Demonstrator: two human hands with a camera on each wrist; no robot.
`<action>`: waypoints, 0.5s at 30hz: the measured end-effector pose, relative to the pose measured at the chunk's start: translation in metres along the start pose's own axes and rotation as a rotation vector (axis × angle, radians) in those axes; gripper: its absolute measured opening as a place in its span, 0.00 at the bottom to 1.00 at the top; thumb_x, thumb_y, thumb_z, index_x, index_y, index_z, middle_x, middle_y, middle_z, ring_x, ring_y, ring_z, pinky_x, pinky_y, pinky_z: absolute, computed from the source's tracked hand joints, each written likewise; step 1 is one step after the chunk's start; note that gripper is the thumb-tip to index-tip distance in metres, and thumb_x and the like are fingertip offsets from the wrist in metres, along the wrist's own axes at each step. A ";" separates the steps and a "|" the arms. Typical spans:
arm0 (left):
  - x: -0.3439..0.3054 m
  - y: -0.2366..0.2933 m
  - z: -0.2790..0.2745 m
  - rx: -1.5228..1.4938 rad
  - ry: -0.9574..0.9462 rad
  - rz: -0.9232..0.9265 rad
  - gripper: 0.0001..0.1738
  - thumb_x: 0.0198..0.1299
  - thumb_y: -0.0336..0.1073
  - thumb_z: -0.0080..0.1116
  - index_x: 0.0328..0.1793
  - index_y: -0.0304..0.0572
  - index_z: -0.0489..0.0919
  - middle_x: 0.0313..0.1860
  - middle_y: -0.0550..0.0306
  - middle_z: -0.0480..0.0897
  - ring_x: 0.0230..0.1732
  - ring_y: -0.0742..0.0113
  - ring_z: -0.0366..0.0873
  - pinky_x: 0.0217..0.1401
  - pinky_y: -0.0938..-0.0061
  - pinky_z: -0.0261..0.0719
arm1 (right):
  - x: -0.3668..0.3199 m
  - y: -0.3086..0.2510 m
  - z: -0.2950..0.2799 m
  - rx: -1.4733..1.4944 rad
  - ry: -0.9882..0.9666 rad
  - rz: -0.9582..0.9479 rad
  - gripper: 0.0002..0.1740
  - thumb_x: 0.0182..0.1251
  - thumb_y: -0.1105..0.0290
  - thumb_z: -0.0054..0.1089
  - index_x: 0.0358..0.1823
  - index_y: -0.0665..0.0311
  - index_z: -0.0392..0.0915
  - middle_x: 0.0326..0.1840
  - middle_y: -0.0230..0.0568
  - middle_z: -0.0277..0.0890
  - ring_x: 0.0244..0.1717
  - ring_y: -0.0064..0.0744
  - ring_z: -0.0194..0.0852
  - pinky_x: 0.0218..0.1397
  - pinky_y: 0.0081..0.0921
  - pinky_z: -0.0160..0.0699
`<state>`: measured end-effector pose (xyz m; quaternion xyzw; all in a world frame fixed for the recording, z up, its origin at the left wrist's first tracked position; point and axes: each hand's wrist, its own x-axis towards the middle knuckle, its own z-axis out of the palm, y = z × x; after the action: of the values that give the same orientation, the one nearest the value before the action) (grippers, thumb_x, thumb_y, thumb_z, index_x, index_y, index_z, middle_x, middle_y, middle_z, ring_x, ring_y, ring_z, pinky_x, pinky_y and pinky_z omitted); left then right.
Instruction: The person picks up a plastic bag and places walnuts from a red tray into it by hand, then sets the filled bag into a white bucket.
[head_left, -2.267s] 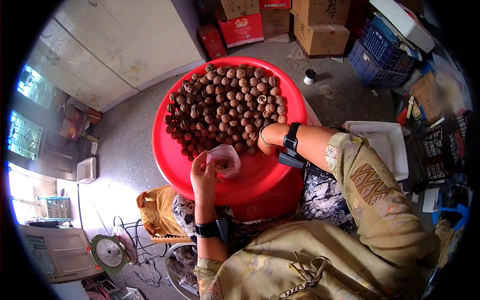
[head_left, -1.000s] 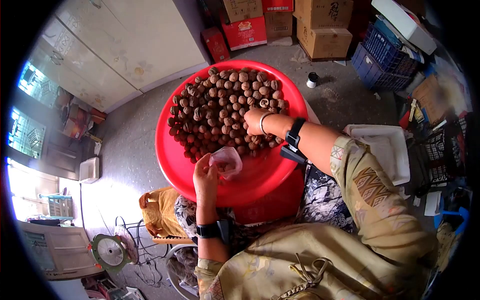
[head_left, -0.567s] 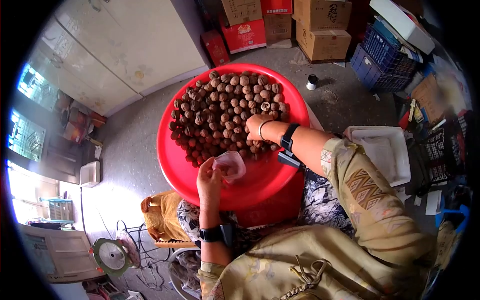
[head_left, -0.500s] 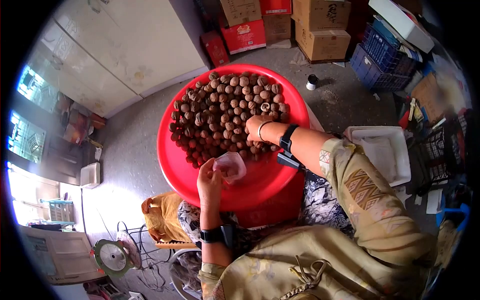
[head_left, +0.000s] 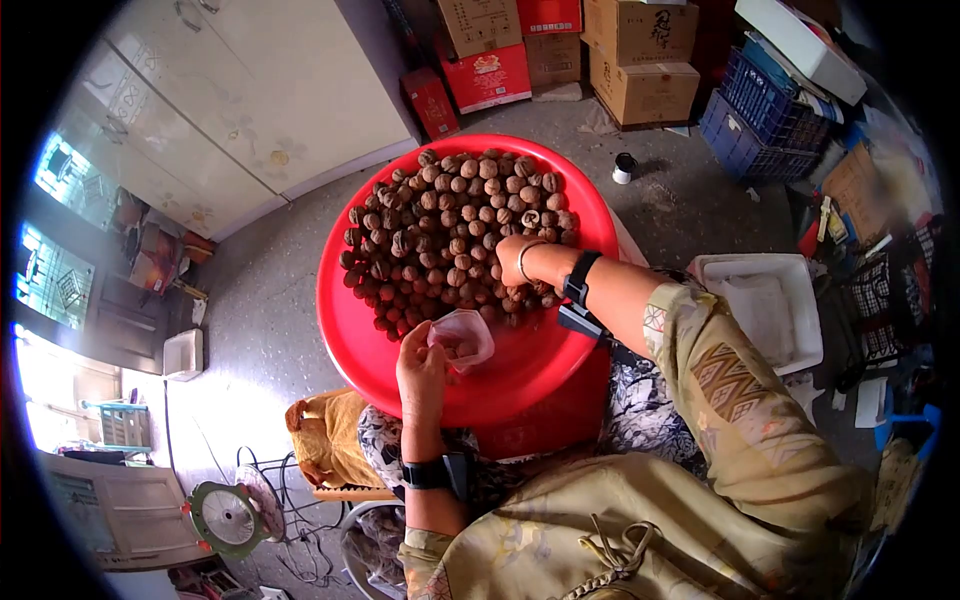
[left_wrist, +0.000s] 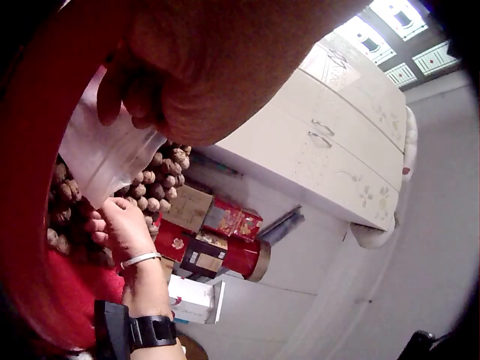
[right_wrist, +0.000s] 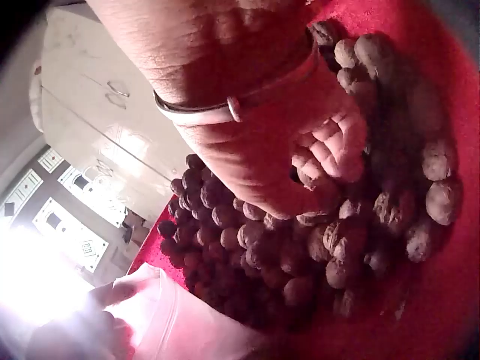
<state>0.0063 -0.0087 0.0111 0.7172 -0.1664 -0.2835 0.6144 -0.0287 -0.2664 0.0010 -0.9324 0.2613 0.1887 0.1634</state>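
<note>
Walnuts [head_left: 440,225] heap over the far part of a wide red basin [head_left: 520,385]; one cracked walnut [head_left: 530,217] shows its pale inside. My left hand [head_left: 421,380] pinches the rim of a translucent plastic tub [head_left: 480,352] over the basin's near side, with small brownish pieces in it. My right hand [head_left: 514,260] reaches down onto the right of the heap. In the right wrist view, several of its fingers [right_wrist: 330,150] curl toward the palm, right among the nuts. I cannot tell whether it grips a walnut.
Cardboard boxes [head_left: 645,85] and blue crates [head_left: 760,135] stand along the back. A white tray [head_left: 808,315] lies to the right, a small cup [head_left: 623,170] on the floor. A pale cabinet [head_left: 250,110] is at left, with a yellow cloth [head_left: 335,430] near the basin.
The right hand has moved from the heap's near right edge up and left onto the walnuts, then stayed about there. The left hand keeps its hold on the tub.
</note>
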 end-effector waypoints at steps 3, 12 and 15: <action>0.002 -0.002 -0.001 0.020 0.006 0.001 0.24 0.62 0.26 0.47 0.67 0.35 0.67 0.26 0.63 0.73 0.22 0.79 0.68 0.21 0.82 0.73 | -0.003 0.002 -0.002 0.056 0.032 -0.006 0.19 0.51 0.63 0.63 0.40 0.71 0.83 0.43 0.56 0.81 0.47 0.49 0.81 0.49 0.38 0.79; 0.003 -0.004 -0.001 0.000 0.066 0.011 0.22 0.62 0.27 0.49 0.64 0.35 0.70 0.26 0.63 0.74 0.22 0.78 0.69 0.21 0.82 0.73 | -0.005 0.001 -0.007 0.114 0.122 -0.078 0.19 0.51 0.64 0.62 0.40 0.71 0.82 0.44 0.58 0.80 0.48 0.50 0.80 0.51 0.38 0.79; 0.006 -0.006 -0.001 -0.010 0.060 -0.008 0.22 0.62 0.28 0.49 0.64 0.35 0.70 0.26 0.63 0.74 0.22 0.79 0.69 0.21 0.82 0.73 | -0.003 -0.004 -0.005 0.159 0.206 -0.184 0.17 0.49 0.62 0.61 0.36 0.68 0.82 0.39 0.57 0.81 0.45 0.51 0.81 0.47 0.40 0.79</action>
<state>0.0110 -0.0099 0.0044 0.7230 -0.1438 -0.2651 0.6215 -0.0274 -0.2642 0.0076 -0.9510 0.2045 0.0549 0.2254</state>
